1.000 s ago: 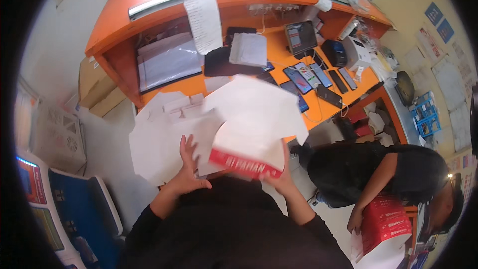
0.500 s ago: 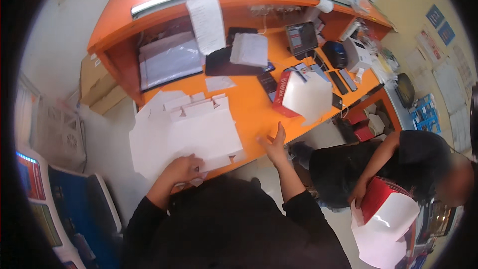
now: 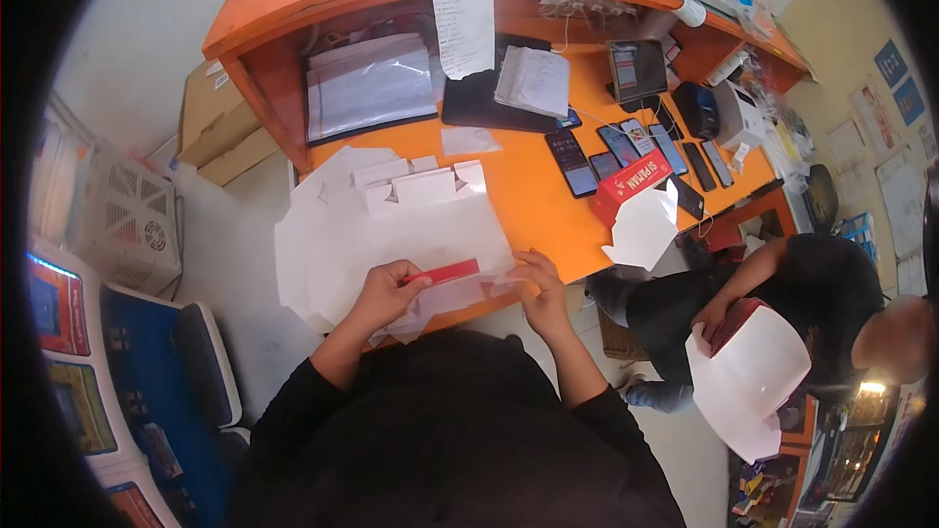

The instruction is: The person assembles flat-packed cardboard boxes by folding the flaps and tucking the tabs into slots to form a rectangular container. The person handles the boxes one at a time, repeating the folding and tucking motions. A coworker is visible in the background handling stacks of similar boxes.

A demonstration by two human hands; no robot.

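Note:
Flat white cardboard box blanks (image 3: 421, 227) with cut tabs lie overlapping on the orange desk in front of me. My left hand (image 3: 384, 295) is closed on the near edge, pinching a narrow folded flap (image 3: 448, 272) whose red side faces up. At the right end of this edge is my right hand (image 3: 541, 293), its fingers curled against the cardboard; the fingertips are slightly blurred. Pale, see-through-looking pieces hang along the near edge below the flap. Farther right stands a partly folded red and white box (image 3: 631, 188).
Several phones (image 3: 619, 144) lie at the right of the desk (image 3: 533, 200), by a tablet (image 3: 637, 69). A paper slip (image 3: 462, 18) hangs from the shelf. At right a seated person (image 3: 812, 284) holds a red and white box (image 3: 751, 362). Cartons (image 3: 223, 122) stand left.
My right hand has come in to the cardboard's edge. My left hand now grips a flap turned red side up. The view has shifted, and the other person's box has tilted.

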